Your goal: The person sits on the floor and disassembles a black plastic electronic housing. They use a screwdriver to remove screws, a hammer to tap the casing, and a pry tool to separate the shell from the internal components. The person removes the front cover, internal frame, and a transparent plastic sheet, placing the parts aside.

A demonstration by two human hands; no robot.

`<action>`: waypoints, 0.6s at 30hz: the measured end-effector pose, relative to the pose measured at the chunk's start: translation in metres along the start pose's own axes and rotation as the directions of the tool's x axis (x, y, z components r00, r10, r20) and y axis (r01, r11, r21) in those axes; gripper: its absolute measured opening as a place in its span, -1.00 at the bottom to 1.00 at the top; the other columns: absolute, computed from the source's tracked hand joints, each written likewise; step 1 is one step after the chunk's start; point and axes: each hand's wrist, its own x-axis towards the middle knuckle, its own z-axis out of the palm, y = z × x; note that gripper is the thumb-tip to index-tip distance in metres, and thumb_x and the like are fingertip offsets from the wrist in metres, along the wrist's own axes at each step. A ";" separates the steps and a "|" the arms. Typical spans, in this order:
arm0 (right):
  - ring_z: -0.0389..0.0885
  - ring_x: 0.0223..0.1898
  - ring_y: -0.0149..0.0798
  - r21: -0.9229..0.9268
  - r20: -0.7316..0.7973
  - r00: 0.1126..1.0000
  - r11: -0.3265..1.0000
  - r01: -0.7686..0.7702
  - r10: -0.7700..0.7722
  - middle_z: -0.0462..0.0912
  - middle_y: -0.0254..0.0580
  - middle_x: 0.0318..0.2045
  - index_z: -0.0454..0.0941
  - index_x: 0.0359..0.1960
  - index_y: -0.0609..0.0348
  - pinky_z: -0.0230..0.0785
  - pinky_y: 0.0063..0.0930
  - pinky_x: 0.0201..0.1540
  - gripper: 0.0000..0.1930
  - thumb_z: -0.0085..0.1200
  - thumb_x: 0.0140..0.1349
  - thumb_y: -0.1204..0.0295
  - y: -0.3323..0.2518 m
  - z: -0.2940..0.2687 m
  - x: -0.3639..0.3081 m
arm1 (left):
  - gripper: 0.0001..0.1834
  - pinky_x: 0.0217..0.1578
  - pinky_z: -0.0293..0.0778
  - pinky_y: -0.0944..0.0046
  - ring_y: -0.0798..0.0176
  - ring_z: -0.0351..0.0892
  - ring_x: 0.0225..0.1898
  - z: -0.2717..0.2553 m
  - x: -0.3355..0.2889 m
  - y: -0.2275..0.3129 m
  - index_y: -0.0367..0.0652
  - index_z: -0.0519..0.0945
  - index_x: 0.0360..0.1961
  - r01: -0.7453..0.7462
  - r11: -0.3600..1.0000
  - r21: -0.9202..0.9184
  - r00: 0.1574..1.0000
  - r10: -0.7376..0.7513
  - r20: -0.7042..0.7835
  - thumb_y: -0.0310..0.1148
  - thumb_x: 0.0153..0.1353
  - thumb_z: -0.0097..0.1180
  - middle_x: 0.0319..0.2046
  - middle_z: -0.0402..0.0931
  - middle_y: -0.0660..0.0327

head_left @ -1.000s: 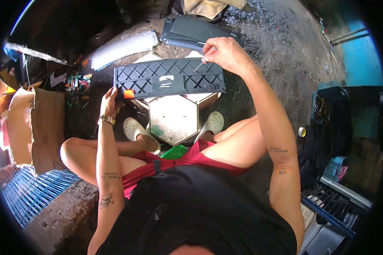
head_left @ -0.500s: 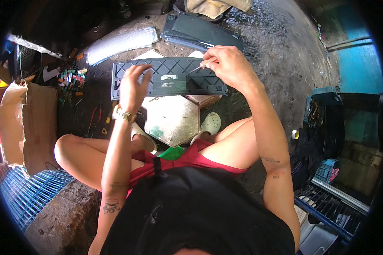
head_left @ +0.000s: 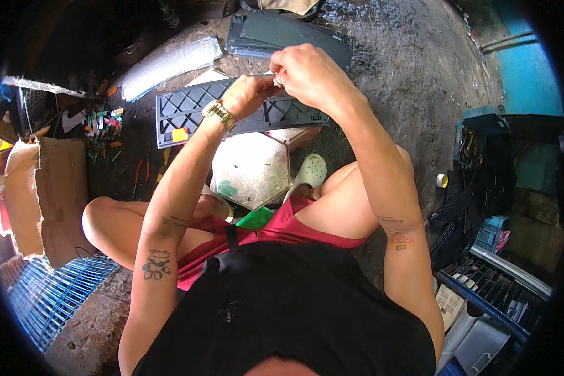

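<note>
My left hand, a gold watch at its wrist, is closed with its fingertips drawn up to those of my right hand. My right hand is also closed, in a pinch. A small whitish piece shows where the fingers meet; its kind is too small to tell. Beneath both hands lies a dark ribbed plastic panel with crossed ribs, its middle partly hidden by my left hand. On its near left edge rests an orange and yellow piece. A pale hexagonal block stands under the panel.
Beyond the panel are a silvery wrapped sheet and stacked dark panels. Left are scattered small coloured pieces, red-handled pliers, a cardboard box and a blue wire rack. A tape roll lies right.
My left hand has moved right and up to meet my right hand, which has shifted slightly left and up. The thin tool in my right hand no longer shows. An orange piece now shows on the panel.
</note>
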 end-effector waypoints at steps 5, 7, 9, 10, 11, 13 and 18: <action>0.76 -0.23 0.16 0.002 0.027 0.999 0.999 0.040 -0.040 0.74 0.19 -0.34 0.73 -0.29 0.23 0.62 -0.02 -0.10 -0.84 0.13 0.14 0.52 -0.002 0.000 0.004 | -0.77 -0.24 0.61 0.04 -0.08 0.76 -0.28 0.001 -0.004 -0.007 0.03 0.73 -0.01 -0.024 0.998 -0.057 1.000 0.023 -0.021 -0.22 0.37 0.24 -0.33 0.72 0.00; 0.75 -0.23 0.12 -0.049 0.031 0.999 0.998 0.041 -0.040 0.74 0.12 -0.35 0.71 -0.27 0.24 0.60 -0.08 -0.11 -0.87 0.16 0.22 0.49 -0.003 0.002 0.004 | -0.77 -0.24 0.61 0.04 -0.10 0.75 -0.28 0.003 -0.005 -0.009 0.03 0.73 -0.01 -0.026 0.999 -0.036 0.999 0.025 -0.023 -0.21 0.37 0.24 -0.33 0.72 -0.01; 0.75 -0.24 0.10 -0.082 0.018 0.999 0.996 0.032 -0.031 0.74 0.08 -0.37 0.70 -0.26 0.24 0.60 -0.10 -0.12 -0.87 0.18 0.26 0.46 -0.003 0.003 0.005 | -0.77 -0.25 0.60 0.04 -0.13 0.73 -0.29 0.004 -0.005 -0.011 0.02 0.72 -0.01 -0.037 0.999 -0.024 0.999 0.036 -0.025 -0.21 0.38 0.23 -0.33 0.71 -0.02; 0.75 -0.24 0.11 -0.089 0.001 1.000 0.996 0.026 -0.026 0.74 0.09 -0.38 0.70 -0.26 0.24 0.60 -0.10 -0.13 -0.87 0.18 0.27 0.44 -0.004 0.004 0.005 | -0.76 -0.25 0.60 0.04 -0.14 0.73 -0.29 0.005 -0.005 -0.012 0.01 0.72 -0.01 -0.040 0.999 -0.018 0.999 0.039 -0.027 -0.21 0.38 0.23 -0.32 0.71 -0.02; 0.75 -0.25 0.11 -0.095 -0.010 1.000 0.995 0.018 -0.019 0.74 0.09 -0.39 0.70 -0.27 0.24 0.61 -0.10 -0.14 -0.87 0.19 0.27 0.43 -0.005 0.004 0.004 | -0.76 -0.26 0.59 0.03 -0.15 0.72 -0.29 0.005 -0.005 -0.013 0.01 0.72 -0.01 -0.042 0.999 -0.012 0.999 0.042 -0.029 -0.21 0.38 0.23 -0.32 0.71 -0.03; 0.76 -0.26 0.13 -0.175 -0.006 1.000 0.985 -0.003 0.002 0.74 0.11 -0.40 0.70 -0.28 0.24 0.61 -0.06 -0.15 -0.84 0.20 0.29 0.38 -0.006 0.004 0.004 | -0.77 -0.27 0.59 0.01 -0.16 0.72 -0.30 0.007 -0.004 -0.013 -0.01 0.71 -0.01 -0.089 0.996 -0.022 0.994 0.088 -0.058 -0.21 0.39 0.22 -0.34 0.70 -0.04; 0.75 -0.29 0.19 -0.276 -0.038 0.997 0.959 -0.068 0.060 0.73 0.14 -0.43 0.70 -0.30 0.24 0.61 0.04 -0.18 -0.75 0.22 0.32 0.26 -0.010 0.004 0.003 | -0.80 -0.28 0.58 -0.04 -0.18 0.71 -0.30 0.011 -0.003 -0.013 -0.05 0.67 -0.04 -0.093 0.996 0.017 0.995 0.094 -0.038 -0.25 0.42 0.16 -0.40 0.68 -0.07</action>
